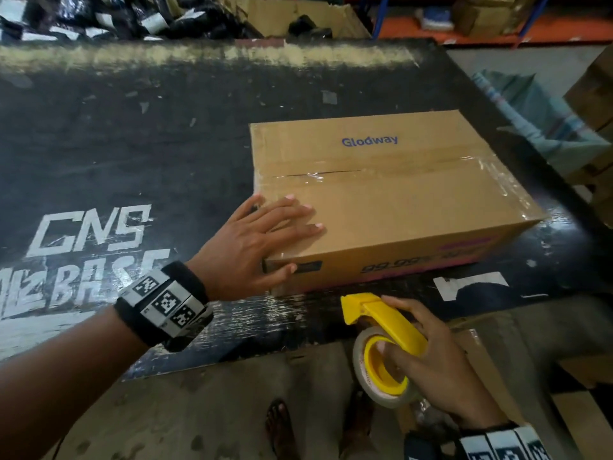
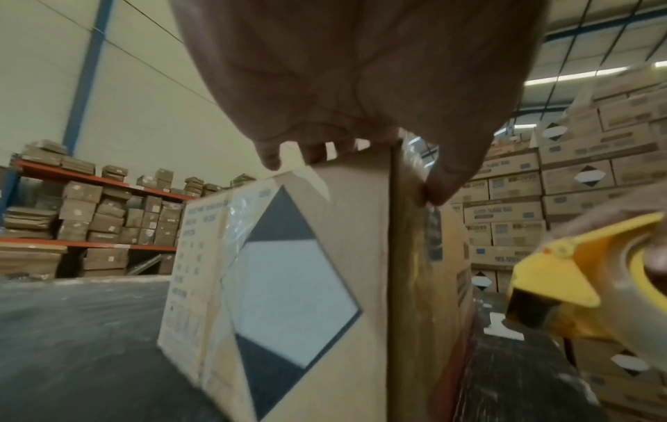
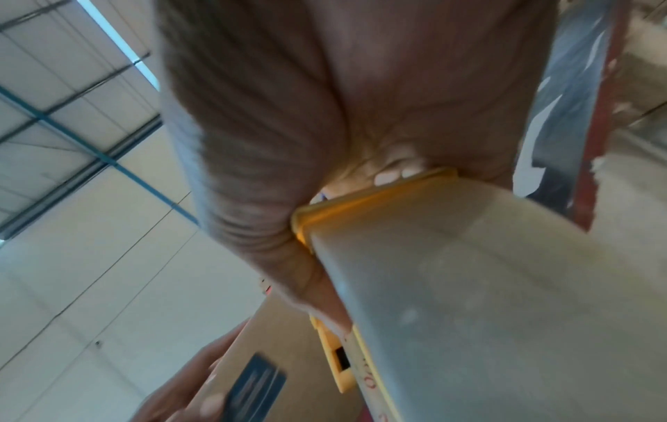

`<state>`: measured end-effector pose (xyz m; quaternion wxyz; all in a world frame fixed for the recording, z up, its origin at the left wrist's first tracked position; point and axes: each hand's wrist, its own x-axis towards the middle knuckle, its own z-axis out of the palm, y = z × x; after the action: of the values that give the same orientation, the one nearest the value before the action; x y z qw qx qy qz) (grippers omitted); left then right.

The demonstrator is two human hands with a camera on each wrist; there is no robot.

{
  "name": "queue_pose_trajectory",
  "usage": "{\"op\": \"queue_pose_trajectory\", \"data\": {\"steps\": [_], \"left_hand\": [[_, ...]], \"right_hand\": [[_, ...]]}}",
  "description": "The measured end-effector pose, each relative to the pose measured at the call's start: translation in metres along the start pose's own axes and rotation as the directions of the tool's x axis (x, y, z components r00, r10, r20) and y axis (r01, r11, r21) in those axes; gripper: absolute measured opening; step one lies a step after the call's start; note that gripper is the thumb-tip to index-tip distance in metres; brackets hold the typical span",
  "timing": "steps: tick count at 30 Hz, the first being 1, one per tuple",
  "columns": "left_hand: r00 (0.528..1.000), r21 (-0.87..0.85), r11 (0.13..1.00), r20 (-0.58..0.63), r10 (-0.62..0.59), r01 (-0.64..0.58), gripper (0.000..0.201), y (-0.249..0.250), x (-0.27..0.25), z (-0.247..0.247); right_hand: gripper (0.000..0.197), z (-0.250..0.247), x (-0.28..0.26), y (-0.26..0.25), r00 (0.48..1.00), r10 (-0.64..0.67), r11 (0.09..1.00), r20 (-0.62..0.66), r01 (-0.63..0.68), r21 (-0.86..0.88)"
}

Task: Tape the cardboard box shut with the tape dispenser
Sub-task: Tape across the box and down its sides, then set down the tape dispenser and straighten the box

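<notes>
Left hand (image 1: 262, 237): flat and spread on the near left corner of the cardboard box (image 1: 391, 194), fingers straight across the top, thumb down the near side; it presses, it does not grip.
Cardboard box: lies under and to the right of the left hand, on the dark table (image 1: 116, 144); flaps closed, clear tape (image 1: 464, 164) already shining along the centre seam and right edge.
Box handling: likely stiff at the edges and corners but softer toward the seam, where a short dark slit shows under the tape; best steadied at a corner, as now. Its weight cannot be judged.
Tape dispenser (image 1: 384, 330): yellow, with a clear roll, held off the table just short of the box's near side, nose toward the box.
Right hand (image 1: 428, 360): wrapped round the dispenser, fingers over the handle and thumb at the roll's core.
Dispenser handling: light, rigid plastic; the loose tape end is sticky, and any cutter at the nose is best avoided.
</notes>
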<state>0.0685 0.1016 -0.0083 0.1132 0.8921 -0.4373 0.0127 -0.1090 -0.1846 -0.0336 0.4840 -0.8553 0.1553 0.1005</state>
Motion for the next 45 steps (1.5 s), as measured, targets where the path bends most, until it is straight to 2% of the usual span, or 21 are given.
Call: {"op": "queue_pose_trajectory", "data": {"steps": [3, 5, 10, 12, 15, 19, 23, 28, 30, 32, 34, 35, 37, 40, 42, 43, 45], "left_hand": [[0.996, -0.018, 0.996, -0.017, -0.093, 0.093, 0.066, 0.018, 0.009, -0.009], [0.99, -0.091, 0.987, -0.038, -0.136, 0.132, 0.063, 0.04, 0.026, -0.013], [0.997, -0.147, 0.986, 0.005, -0.079, 0.079, 0.064, 0.114, 0.102, 0.005], [0.996, -0.113, 0.989, 0.023, -0.088, 0.09, 0.068, 0.142, 0.136, 0.02], [0.985, -0.021, 0.986, 0.052, -0.164, 0.166, 0.071, 0.171, 0.175, 0.041], [0.972, 0.112, 0.968, 0.054, -0.23, 0.223, 0.063, 0.179, 0.188, 0.054], [0.972, 0.131, 0.968, 0.063, -0.225, 0.215, 0.06, 0.18, 0.186, 0.051], [0.967, 0.116, 0.968, 0.094, -0.236, 0.225, 0.06, 0.181, 0.186, 0.048], [0.967, 0.098, 0.97, 0.102, -0.232, 0.222, 0.06, 0.18, 0.187, 0.048], [0.964, 0.038, 0.97, 0.108, -0.242, 0.239, 0.063, 0.181, 0.186, 0.044], [0.949, -0.09, 0.945, 0.074, -0.307, 0.313, 0.066, 0.18, 0.179, 0.035], [0.935, -0.136, 0.925, 0.026, -0.353, 0.354, 0.066, 0.178, 0.171, 0.03], [0.891, -0.138, 0.892, -0.095, -0.445, 0.431, 0.064, 0.167, 0.148, 0.021], [0.775, -0.07, 0.795, -0.185, -0.604, 0.603, 0.066, 0.135, 0.104, 0.014], [0.707, -0.045, 0.722, -0.172, -0.686, 0.69, 0.072, 0.114, 0.079, 0.013], [0.694, -0.035, 0.704, -0.14, -0.706, 0.709, 0.075, 0.106, 0.07, 0.014], [0.71, -0.008, 0.711, -0.048, -0.703, 0.703, 0.077, 0.097, 0.058, 0.016]], "right_hand": [[0.06, -0.036, -0.003, 0.033, 0.985, 0.1, 0.994, -0.14, -0.093, 0.06], [0.055, -0.065, -0.004, 0.055, 0.949, 0.166, 0.982, -0.267, -0.134, 0.133], [0.05, -0.146, 0.019, 0.095, 0.782, 0.299, 0.936, -0.547, -0.129, 0.327], [0.05, -0.179, 0.041, 0.112, 0.742, 0.304, 0.931, -0.597, -0.098, 0.352], [0.048, -0.222, 0.087, 0.143, 0.742, 0.282, 0.934, -0.608, -0.07, 0.349], [0.036, -0.258, 0.143, 0.17, 0.815, 0.143, 0.984, -0.561, -0.057, 0.168], [0.033, -0.276, 0.181, 0.197, 0.845, 0.08, 0.997, -0.529, -0.068, 0.043], [0.032, -0.283, 0.197, 0.215, 0.896, 0.019, 0.996, -0.443, -0.057, -0.073], [0.03, -0.284, 0.197, 0.216, 0.914, 0.042, 0.993, -0.403, -0.081, -0.08], [0.041, -0.287, 0.195, 0.214, 0.921, 0.045, 0.987, -0.386, -0.1, -0.124], [0.07, -0.29, 0.189, 0.201, 0.907, -0.024, 0.98, -0.421, -0.061, -0.188], [0.076, -0.29, 0.184, 0.187, 0.889, -0.085, 0.979, -0.449, -0.009, -0.202], [0.072, -0.289, 0.173, 0.147, 0.839, -0.284, 0.955, -0.464, 0.202, -0.219], [0.068, -0.273, 0.161, 0.085, 0.759, -0.574, 0.814, -0.306, 0.491, -0.309], [0.07, -0.254, 0.164, 0.06, 0.739, -0.65, 0.732, -0.176, 0.547, -0.407], [0.07, -0.245, 0.166, 0.051, 0.746, -0.656, 0.7, -0.114, 0.544, -0.462], [0.072, -0.228, 0.171, 0.039, 0.786, -0.618, 0.651, 0.004, 0.515, -0.557]]}}
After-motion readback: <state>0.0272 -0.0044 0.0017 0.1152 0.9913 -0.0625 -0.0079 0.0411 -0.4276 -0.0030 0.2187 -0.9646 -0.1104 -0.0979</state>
